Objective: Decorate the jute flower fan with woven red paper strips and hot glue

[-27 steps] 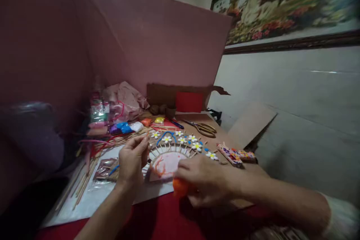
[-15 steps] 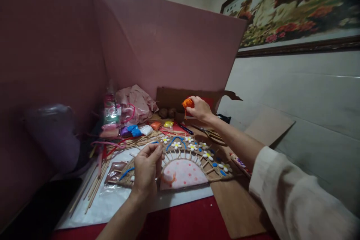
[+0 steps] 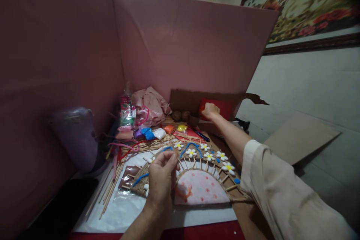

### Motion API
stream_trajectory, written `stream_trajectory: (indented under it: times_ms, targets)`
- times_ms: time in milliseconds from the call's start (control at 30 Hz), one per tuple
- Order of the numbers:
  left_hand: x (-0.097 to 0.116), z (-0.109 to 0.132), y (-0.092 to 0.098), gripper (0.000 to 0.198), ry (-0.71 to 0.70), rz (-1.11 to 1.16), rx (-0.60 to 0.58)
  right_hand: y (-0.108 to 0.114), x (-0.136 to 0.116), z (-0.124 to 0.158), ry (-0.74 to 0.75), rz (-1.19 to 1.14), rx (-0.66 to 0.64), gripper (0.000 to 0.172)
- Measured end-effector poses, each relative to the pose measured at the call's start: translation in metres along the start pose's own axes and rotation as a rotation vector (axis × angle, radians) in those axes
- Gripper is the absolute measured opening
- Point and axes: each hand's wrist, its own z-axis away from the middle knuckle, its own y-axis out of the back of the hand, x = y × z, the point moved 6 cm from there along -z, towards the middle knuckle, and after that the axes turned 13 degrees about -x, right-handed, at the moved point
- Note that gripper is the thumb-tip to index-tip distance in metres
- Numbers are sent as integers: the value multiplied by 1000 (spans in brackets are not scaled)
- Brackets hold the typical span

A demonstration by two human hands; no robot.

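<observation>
My left hand (image 3: 163, 176) is closed in a pinch above the left part of a half-round fan-shaped craft piece (image 3: 202, 187). A thin orange yarn strand (image 3: 187, 194) hangs below its fingertips, over the pink dotted fabric. White clay flowers (image 3: 191, 153) with yellow centres, blue strips and blue dots decorate the woven rim. Reaching to the back, my right hand (image 3: 210, 110) is closed in front of a red box-like object (image 3: 225, 109). Its fingertips are turned away, and whether the orange yarn ball is inside is hidden.
Clay packets (image 3: 159, 133) in several colours and thin wooden sticks (image 3: 108, 195) lie behind and left of the craft piece. A pen (image 3: 201, 135), crumpled pink cloth (image 3: 152, 105) and brown balls (image 3: 181, 115) are at the back. A purple bin-like container (image 3: 74, 138) stands left; cardboard (image 3: 303, 138) leans right.
My right hand has moved farther back to the red object, and the orange yarn ball it held is out of sight. The left hand stays pinched. The view has shifted left.
</observation>
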Motion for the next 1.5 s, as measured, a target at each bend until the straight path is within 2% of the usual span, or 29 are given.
stream_trajectory:
  times_ms: [100,300,467,567,667,733,800,833,900,967,1067,1167,1267,1367,1500]
  targets:
    - [-1,0,0,32,16,14,13,-2,0,-1,25,-43,-10,30]
    - [-4,-3,0,33,32,15,24,-1,-17,7,183,-164,-68,29]
    - [0,-1,0,32,13,-39,30,24,-16,31,177,-322,-29,26]
    - [10,0,0,27,-87,-150,53,35,-24,74,254,-467,-35,20]
    - [26,5,-6,17,-308,-320,39,28,-39,142,399,-624,-186,25]
    - [34,10,-12,8,-408,-393,-3,16,-48,192,507,-737,-344,31]
    - [40,14,-18,4,-456,-398,-45,0,-59,238,651,-1103,-690,43]
    - [42,16,-19,4,-475,-382,-58,-3,-59,254,683,-1224,-751,48]
    - [45,19,-23,6,-497,-319,-109,-6,-57,270,696,-1426,-796,51]
    - [45,20,-29,5,-502,-302,-188,-9,-53,275,698,-1543,-798,49]
    - [42,19,-36,3,-475,-295,-303,-12,-53,278,776,-1577,-845,44]
    - [35,15,-34,4,-397,-255,-318,-16,-52,278,822,-1494,-765,33]
    - [26,10,-29,11,-263,-201,-298,-21,-45,273,758,-1421,-610,23]
    - [19,7,-28,16,-176,-146,-303,-27,-37,268,698,-1347,-506,26]
    - [16,4,-24,17,-164,-85,-245,-36,-22,261,615,-1338,-407,27]
